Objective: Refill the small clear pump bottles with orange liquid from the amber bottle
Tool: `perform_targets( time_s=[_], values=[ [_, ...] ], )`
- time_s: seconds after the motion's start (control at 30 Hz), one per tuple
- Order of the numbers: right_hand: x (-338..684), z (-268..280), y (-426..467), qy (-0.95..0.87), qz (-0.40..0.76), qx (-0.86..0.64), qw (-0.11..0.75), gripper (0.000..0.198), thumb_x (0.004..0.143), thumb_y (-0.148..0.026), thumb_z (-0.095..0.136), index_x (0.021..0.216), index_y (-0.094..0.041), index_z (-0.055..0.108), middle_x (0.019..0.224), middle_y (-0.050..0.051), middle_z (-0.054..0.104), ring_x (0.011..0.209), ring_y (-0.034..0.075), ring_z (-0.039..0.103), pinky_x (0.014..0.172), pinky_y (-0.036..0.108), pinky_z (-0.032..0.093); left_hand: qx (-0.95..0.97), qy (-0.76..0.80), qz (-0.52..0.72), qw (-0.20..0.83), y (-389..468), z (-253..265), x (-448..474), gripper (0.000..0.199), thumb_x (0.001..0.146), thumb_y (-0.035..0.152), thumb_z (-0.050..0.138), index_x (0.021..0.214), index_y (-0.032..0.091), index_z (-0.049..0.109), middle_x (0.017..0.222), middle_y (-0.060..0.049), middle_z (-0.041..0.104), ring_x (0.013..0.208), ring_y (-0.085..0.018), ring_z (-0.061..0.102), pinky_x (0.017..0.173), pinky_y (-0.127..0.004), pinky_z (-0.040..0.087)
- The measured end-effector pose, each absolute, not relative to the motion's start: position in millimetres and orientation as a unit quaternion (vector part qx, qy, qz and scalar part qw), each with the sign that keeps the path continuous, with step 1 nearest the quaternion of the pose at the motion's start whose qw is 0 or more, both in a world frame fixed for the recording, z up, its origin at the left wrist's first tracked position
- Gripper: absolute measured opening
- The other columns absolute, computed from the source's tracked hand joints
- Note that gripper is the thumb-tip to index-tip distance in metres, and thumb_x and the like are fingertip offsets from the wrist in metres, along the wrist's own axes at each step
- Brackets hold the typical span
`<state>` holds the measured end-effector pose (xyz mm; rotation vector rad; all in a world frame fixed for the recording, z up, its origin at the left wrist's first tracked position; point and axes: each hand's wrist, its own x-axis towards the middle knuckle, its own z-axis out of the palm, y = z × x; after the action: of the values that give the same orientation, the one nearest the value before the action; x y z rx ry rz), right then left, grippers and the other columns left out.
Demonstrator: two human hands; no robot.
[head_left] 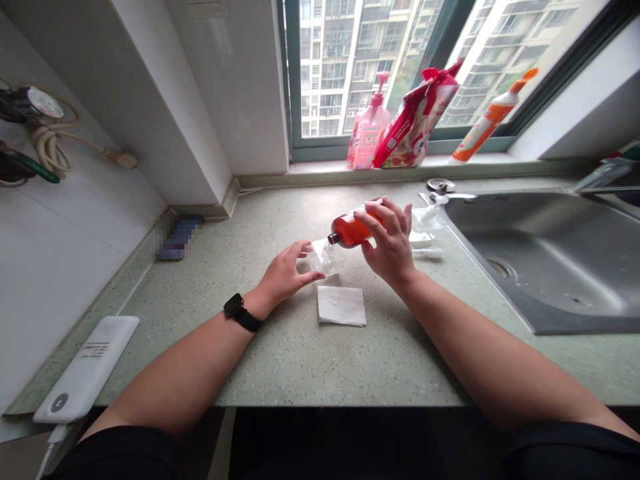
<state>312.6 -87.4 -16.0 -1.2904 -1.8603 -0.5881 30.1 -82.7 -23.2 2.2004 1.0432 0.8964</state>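
Observation:
My right hand (393,243) is closed around a bottle of orange-red liquid (351,230). The bottle is tipped to the left, its dark uncapped neck pointing down at the mouth of a small clear bottle (327,262). That clear bottle stands on the counter, partly over something white. Beside it my left hand (287,272), with a black watch on the wrist, has thumb and fingers apart; whether a fingertip touches the bottle I cannot tell. Just in front lies a folded white tissue (342,305). Whether liquid is flowing is too small to make out.
A steel sink (550,267) is at the right. Near its edge lie a clear-white pump head (440,200) and a thin white piece (429,253). A pink pump bottle (369,133), red bag (420,123) and orange-white bottle (485,127) stand on the sill. A white power bank (90,367) lies left.

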Motion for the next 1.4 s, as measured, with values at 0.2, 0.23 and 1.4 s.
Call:
perform_targets(
  time_s=[0.2, 0.23, 1.4],
  values=[
    [310.6, -15.1, -88.4, -0.732, -0.241, -0.497, 0.399, 0.081, 0.088, -0.005, 0.063, 0.157, -0.042, 0.046, 0.15, 0.006, 0.06, 0.156, 0.037, 0.044, 0.133, 0.074, 0.019, 0.813, 0.388, 0.331, 0.28, -81.4, -24.8, 30.6, 0.075, 0.083, 0.046, 0.094, 0.142, 0.022, 0.055, 0.132, -0.015, 0.073, 0.116, -0.031, 0.076, 0.1, -0.053, 0.063],
    [310.4, -15.1, -88.4, -0.732, -0.24, -0.496, 0.4, 0.081, 0.087, -0.005, 0.063, 0.157, -0.042, 0.046, 0.15, 0.006, 0.06, 0.156, 0.037, 0.044, 0.133, 0.074, 0.018, 0.813, 0.389, 0.33, 0.281, -81.4, -24.8, 30.8, 0.075, 0.083, 0.046, 0.094, 0.142, 0.022, 0.055, 0.132, -0.015, 0.073, 0.116, -0.031, 0.076, 0.1, -0.053, 0.063],
    [309.5, -14.4, -89.0, -0.729, -0.233, -0.511, 0.392, 0.081, 0.089, -0.007, 0.062, 0.158, -0.046, 0.045, 0.151, 0.004, 0.06, 0.156, 0.037, 0.044, 0.132, 0.075, 0.02, 0.812, 0.392, 0.315, 0.297, -82.5, -24.1, 31.6, 0.073, 0.083, 0.043, 0.094, 0.141, 0.023, 0.055, 0.133, -0.014, 0.074, 0.125, -0.032, 0.074, 0.108, -0.055, 0.062]
  ],
)
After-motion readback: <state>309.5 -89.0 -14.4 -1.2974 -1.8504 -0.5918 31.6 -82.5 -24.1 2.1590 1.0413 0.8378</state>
